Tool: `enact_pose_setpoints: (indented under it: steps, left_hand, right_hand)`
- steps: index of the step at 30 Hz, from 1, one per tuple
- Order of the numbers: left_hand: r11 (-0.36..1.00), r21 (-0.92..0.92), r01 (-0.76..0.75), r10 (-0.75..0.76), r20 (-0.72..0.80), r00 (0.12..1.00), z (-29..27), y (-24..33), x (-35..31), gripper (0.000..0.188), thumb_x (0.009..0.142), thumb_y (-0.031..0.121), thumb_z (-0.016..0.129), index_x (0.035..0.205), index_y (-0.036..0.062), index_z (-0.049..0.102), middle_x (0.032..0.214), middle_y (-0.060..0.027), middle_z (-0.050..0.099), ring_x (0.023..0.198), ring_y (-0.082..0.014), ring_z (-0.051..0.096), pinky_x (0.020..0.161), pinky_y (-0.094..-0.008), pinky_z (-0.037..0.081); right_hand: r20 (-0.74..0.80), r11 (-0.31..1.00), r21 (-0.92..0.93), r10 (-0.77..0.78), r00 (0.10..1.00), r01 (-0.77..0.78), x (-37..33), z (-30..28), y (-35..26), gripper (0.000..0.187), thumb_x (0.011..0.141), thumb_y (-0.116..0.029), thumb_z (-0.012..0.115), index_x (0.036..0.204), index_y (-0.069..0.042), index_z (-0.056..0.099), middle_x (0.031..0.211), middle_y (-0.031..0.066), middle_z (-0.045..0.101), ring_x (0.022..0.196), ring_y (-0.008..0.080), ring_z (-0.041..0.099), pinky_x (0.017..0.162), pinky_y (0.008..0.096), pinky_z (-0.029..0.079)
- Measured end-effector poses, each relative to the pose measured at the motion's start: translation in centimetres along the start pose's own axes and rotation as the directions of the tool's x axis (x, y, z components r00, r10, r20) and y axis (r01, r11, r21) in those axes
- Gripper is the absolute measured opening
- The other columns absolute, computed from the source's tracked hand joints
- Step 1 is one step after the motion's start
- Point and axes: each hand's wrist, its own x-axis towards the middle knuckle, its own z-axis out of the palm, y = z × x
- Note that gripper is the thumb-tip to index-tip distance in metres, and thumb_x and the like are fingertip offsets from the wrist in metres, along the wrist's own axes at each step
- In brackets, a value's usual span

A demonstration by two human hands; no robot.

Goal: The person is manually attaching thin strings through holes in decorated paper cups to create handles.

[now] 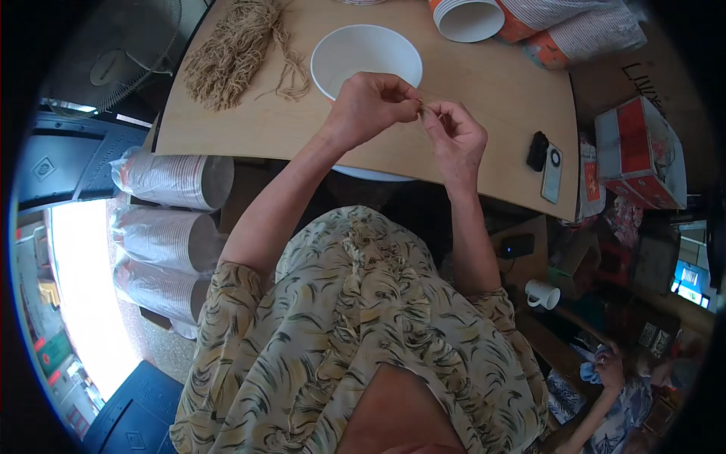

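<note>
My left hand (368, 111) and my right hand (458, 141) meet over the table, just in front of a white paper bucket (367, 57) with a wide open mouth. The fingertips of both hands pinch a small, thin tan strand (423, 105). Most of the strand is hidden by the fingers. On the left of the table lies a heap of tan string (233, 57), with loose ends trailing toward the bucket.
Stacked orange-and-white paper buckets (469, 19) lie at the far right. A phone (552, 174) and a black case (538, 151) rest near the table's right edge. Wrapped bucket stacks (174, 179) stand at left. A white mug (542, 294) and another person's hand (609, 371) are lower right.
</note>
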Motion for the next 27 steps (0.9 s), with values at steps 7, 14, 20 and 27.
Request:
enact_pose_setpoints:
  steps: [7,14,20,27]
  left_hand:
    - [0.988,0.110,-0.107,0.111,-0.033,0.993,0.8,-0.3,-0.6,0.022,0.085,0.010,0.074,0.102,-0.0039,0.075,0.086,-0.0093,0.077,0.080,-0.0122,0.073,0.074,-0.0258,0.059]
    - [0.993,0.067,-0.099,0.101,-0.029,0.994,1.0,-1.1,-0.9,0.023,0.084,0.010,0.077,0.102,-0.0046,0.075,0.087,-0.0104,0.077,0.084,-0.0121,0.074,0.077,-0.0257,0.060]
    - [0.995,0.050,-0.087,0.088,-0.014,0.996,0.8,-0.7,-1.0,0.020,0.085,0.007,0.076,0.101,-0.0047,0.075,0.086,-0.0103,0.077,0.082,-0.0125,0.074,0.075,-0.0263,0.060]
    - [0.993,0.090,-0.071,0.071,0.000,0.997,0.9,-0.4,-1.0,0.017,0.092,0.008,0.072,0.104,-0.0036,0.073,0.092,-0.0065,0.075,0.087,-0.0111,0.071,0.079,-0.0251,0.058]
  right_hand:
    - [0.004,0.945,0.235,0.231,0.973,-0.225,0.6,-0.3,0.3,0.006,0.090,-0.002,0.072,0.092,0.003,0.070,0.079,0.0004,0.066,0.067,0.0030,0.053,0.059,0.0185,0.042]
    - [0.064,0.817,0.439,0.388,0.920,-0.375,0.5,-1.0,1.5,0.012,0.087,-0.008,0.076,0.090,0.002,0.071,0.076,0.0020,0.065,0.059,0.0057,0.049,0.052,0.0208,0.035]
    - [0.086,0.801,0.462,0.388,0.918,-0.381,0.2,-0.9,1.1,0.014,0.087,-0.010,0.077,0.091,0.003,0.071,0.077,0.0027,0.065,0.058,0.0061,0.049,0.052,0.0215,0.036]
    - [0.080,0.837,0.425,0.344,0.936,-0.344,-0.2,-1.0,0.4,0.019,0.096,-0.015,0.069,0.100,0.003,0.072,0.083,0.0047,0.066,0.059,0.0055,0.049,0.052,0.0204,0.036]
